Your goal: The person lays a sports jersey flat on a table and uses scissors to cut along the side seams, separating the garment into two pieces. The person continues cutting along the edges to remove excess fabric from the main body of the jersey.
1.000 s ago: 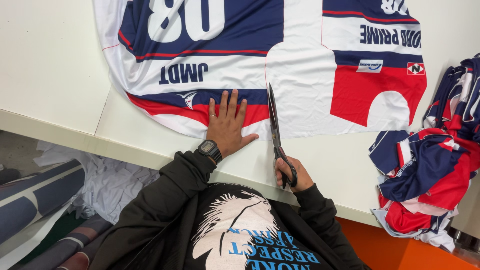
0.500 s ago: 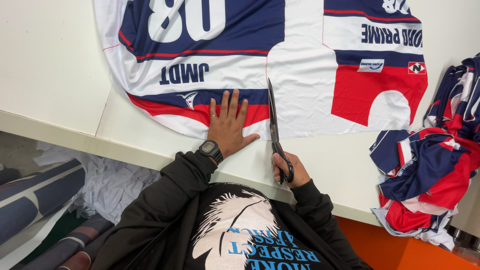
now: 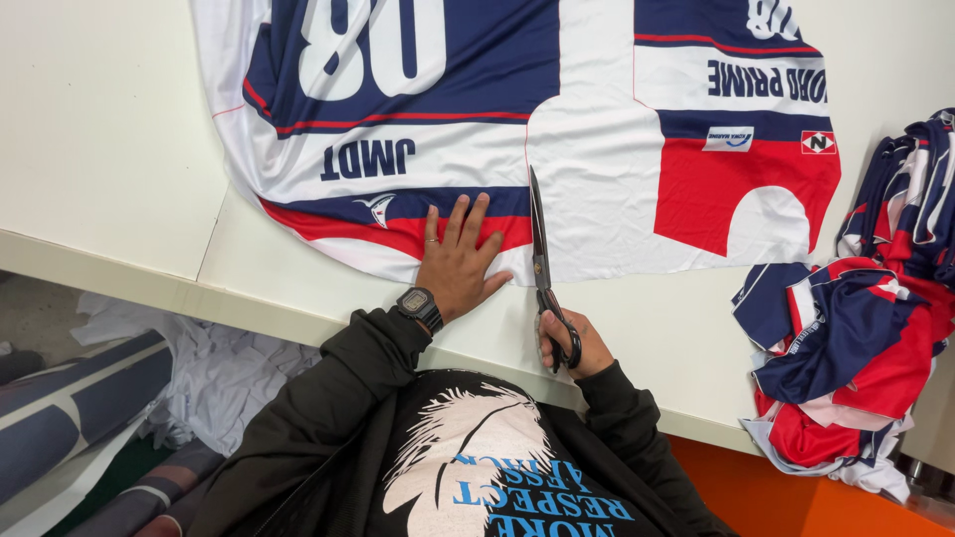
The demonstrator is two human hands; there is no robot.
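I am watching the left hand lying flat on the printed fabric sheet, its fingers spread wide and pressing the red and navy band near the lower edge. A black wristwatch is sitting on that wrist. The right hand is gripping the handles of the black scissors, fingers curled tight through the loops. The blades are pointing away from the person, lying close together over the white strip of the sheet, just beside the left hand. The sheet is lying spread across the white table, reaching its near edge. To the right, a heap of cut fabric pieces in the same colours is resting on the table. White scraps are lying on the floor below.
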